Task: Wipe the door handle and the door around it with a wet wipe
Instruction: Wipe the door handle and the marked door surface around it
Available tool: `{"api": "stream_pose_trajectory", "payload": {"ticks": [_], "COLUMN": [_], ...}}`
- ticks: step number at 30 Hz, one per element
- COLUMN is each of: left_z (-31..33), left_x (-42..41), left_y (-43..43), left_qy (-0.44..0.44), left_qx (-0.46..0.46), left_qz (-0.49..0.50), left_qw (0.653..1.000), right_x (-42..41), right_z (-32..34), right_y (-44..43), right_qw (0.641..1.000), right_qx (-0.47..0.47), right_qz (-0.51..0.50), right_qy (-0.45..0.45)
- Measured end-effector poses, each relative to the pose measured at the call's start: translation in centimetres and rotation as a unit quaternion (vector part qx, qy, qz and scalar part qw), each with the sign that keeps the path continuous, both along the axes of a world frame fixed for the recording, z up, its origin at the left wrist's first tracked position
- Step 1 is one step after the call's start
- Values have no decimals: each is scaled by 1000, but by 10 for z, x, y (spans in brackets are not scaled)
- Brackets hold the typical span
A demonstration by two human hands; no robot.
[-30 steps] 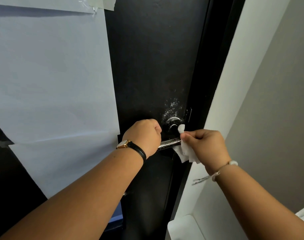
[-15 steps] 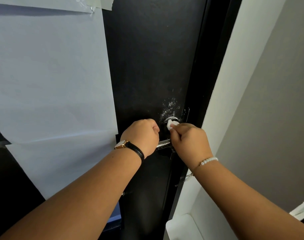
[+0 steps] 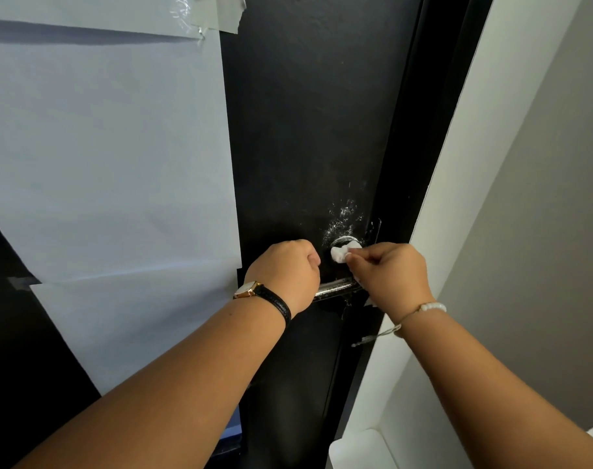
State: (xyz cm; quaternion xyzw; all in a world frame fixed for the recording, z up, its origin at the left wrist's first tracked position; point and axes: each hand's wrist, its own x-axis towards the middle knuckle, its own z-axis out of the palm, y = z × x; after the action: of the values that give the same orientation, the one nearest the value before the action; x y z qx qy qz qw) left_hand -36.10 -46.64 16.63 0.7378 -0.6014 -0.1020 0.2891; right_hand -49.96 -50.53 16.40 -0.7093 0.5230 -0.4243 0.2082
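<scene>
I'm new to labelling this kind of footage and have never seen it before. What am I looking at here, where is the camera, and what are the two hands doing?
No machine here: these are a person's two bare hands, filmed by a wide-angle camera worn on their head, looking forward and down. That is why both forearms reach in from the bottom edge.

In front is a black door with large white paper sheets taped over its left part. The left hand, with a wristwatch, is closed around the metal lever handle. The right hand, wearing a bead bracelet, pinches a white wet wipe and presses it against the round metal plate above the lever. Whitish specks show on the door just above that plate. A light wall stands to the right.
</scene>
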Motion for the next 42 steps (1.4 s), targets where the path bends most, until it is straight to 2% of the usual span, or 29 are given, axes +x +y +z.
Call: {"api": "stream_pose_trajectory", "payload": {"ticks": [4, 7, 10, 13, 15, 17, 21, 26, 29, 34, 36, 38, 40, 42], "left_z": [0, 0, 0, 0, 0, 0, 0, 0, -1, -1, -1, -1, -1, -1], "left_x": [1, 1, 0, 0, 0, 0, -1, -1, -1, -2, -2, -1, -1, -1], "left_y": [-1, -1, -1, 0, 0, 1, 2, 2, 2, 2, 2, 3, 3, 4], "left_qy": [0, -4, -18, -21, -17, -10, -1, 1, 2, -11, -7, -6, -9, -11], "left_qx": [3, 2, -6, -11, -11, -10, -8, -9, -11, -21, -22, -21, -22, -25], "left_qz": [-2, -8, -9, -8, -5, 0, 5, 7, 7, 2, -1, 2, 5, 6], "left_qw": [1000, 1000, 1000, 1000, 1000, 1000, 1000, 1000, 1000, 1000, 1000, 1000, 1000, 1000], "right_x": [6, 15, 24, 26, 23, 20, 12, 7, 11, 25, 24, 20, 16, 12], "right_z": [8, 13, 11, 11, 12, 16, 21, 15, 17, 11, 10, 8, 6, 4], "right_y": [-10, -11, -6, -4, -6, -11, -17, -19, -14, -2, -8, -15, -19, -18], "right_qw": [999, 990, 960, 942, 948, 966, 993, 994, 992, 957, 952, 970, 992, 998], "right_qx": [14, -47, -122, -158, -144, -83, 63, 84, 55, -136, -141, -112, -59, 4], "right_qz": [-28, -38, -14, -5, -6, -16, -44, -66, -70, -16, 3, -9, -34, -55], "right_qy": [26, 130, 252, 296, 284, 243, 90, 26, 91, 257, 271, 216, 109, 14]}}
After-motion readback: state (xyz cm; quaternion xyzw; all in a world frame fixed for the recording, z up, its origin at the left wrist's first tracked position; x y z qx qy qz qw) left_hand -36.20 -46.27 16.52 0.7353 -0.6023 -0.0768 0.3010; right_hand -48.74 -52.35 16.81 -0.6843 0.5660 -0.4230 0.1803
